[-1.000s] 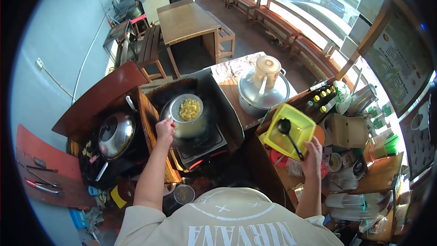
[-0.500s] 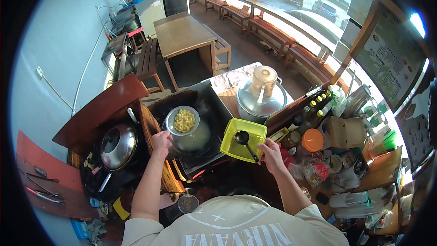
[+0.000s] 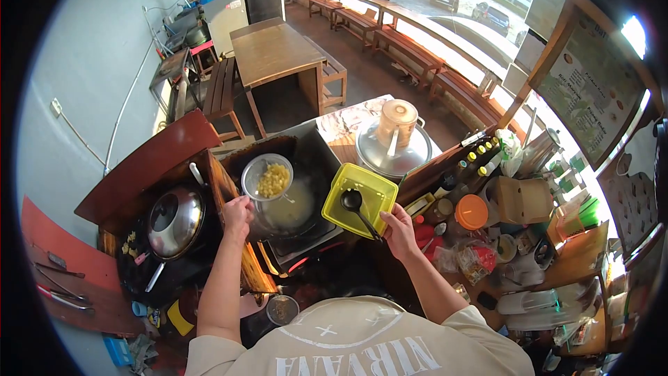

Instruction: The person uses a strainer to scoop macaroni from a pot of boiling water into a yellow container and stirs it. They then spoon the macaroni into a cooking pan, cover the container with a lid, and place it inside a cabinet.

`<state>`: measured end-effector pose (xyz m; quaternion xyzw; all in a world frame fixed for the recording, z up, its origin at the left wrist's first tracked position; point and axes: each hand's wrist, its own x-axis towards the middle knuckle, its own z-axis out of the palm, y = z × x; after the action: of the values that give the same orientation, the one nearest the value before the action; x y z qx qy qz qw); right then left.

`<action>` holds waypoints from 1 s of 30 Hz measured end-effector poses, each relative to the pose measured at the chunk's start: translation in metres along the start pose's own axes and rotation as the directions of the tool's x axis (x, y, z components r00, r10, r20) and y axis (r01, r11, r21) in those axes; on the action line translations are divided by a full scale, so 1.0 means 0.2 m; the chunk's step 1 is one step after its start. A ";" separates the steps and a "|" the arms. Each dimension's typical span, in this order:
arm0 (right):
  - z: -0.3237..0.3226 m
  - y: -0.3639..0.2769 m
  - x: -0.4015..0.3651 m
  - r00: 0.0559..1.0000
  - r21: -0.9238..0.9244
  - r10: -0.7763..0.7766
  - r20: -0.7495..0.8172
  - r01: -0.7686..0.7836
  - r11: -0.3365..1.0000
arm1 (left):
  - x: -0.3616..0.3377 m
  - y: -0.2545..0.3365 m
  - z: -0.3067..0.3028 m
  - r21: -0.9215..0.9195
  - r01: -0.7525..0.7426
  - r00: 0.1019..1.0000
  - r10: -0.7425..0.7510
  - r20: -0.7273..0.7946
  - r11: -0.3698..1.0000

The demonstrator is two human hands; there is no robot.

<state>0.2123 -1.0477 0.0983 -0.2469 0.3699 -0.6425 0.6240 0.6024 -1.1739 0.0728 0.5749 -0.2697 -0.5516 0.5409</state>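
My left hand (image 3: 238, 213) is closed on the handle of a round strainer (image 3: 252, 167). Small yellow pieces of food (image 3: 273, 180) lie in it, gathered toward its right side. The strainer hangs over a wok (image 3: 282, 216) of cloudy liquid on the stove. In my right hand (image 3: 399, 228) is the right rim of a square yellow-green plastic container (image 3: 336, 214), held between thumb and fingers. A black ladle (image 3: 353, 200) rests inside it, its handle reaching over the near rim beside my fingers. The container is right of the wok, apart from the strainer.
To the left a lidded pan (image 3: 175, 223) sits on another burner. Behind the container stands a big lidded pot (image 3: 393, 147) with a smaller pot on top. Bottles, an orange-lidded jar (image 3: 472, 212) and bags crowd the right counter. A wooden table (image 3: 277, 52) is farther off.
The strainer has tilted to the right and the yellow pieces have slid that way. The container has moved left, nearer the strainer, and tilted slightly.
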 end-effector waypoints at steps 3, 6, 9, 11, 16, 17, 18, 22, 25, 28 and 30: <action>0.01 0.01 0.01 0.998 0.077 0.032 -0.052 -0.028 0.997 | -0.04 0.01 0.04 -0.005 0.016 1.000 -0.016 0.026 1.000; -0.03 0.05 0.03 0.996 -0.003 0.071 -0.055 -0.071 0.997 | -0.01 -0.02 -0.01 -0.009 0.011 0.999 -0.010 0.052 1.000; -0.02 0.09 0.03 0.994 -0.024 0.101 -0.044 -0.102 0.994 | -0.03 -0.02 0.02 0.025 -0.005 0.996 0.003 0.087 1.000; 0.01 0.11 0.05 0.995 -0.067 0.098 -0.026 -0.099 0.993 | -0.02 -0.01 0.03 -0.005 -0.009 0.999 0.010 0.034 1.000; 0.05 0.16 0.07 0.996 -0.148 0.089 -0.023 -0.092 0.985 | -0.01 0.04 0.06 -0.038 -0.035 0.997 0.038 0.071 0.999; 0.06 0.17 0.07 0.996 -0.164 0.085 -0.025 -0.088 0.983 | -0.02 0.06 0.06 -0.062 -0.060 0.993 0.066 0.094 0.996; 0.06 0.17 0.07 0.996 -0.164 0.088 -0.025 -0.091 0.982 | -0.02 0.05 0.06 -0.062 -0.059 0.994 0.064 0.091 0.996; 0.07 0.17 0.08 0.993 -0.180 0.117 -0.009 -0.117 0.977 | -0.02 0.00 0.08 -0.011 -0.028 0.999 0.028 0.017 1.000; 0.03 0.17 0.08 0.991 -0.201 0.137 0.004 -0.134 0.970 | -0.02 0.02 0.09 -0.033 -0.004 1.000 0.005 0.014 0.999; 0.01 0.18 0.09 0.989 -0.217 0.144 0.017 -0.137 0.967 | -0.06 0.04 0.09 -0.105 -0.135 0.990 0.139 0.032 0.985; 0.02 0.18 0.10 0.989 -0.213 0.149 -0.008 -0.147 0.966 | -0.03 -0.03 0.06 -0.092 -0.161 0.986 0.163 0.015 0.983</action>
<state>0.2361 -1.0662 0.0706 -0.2865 0.4513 -0.5500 0.6417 0.5871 -1.1707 0.0721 0.5196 -0.2963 -0.5239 0.6064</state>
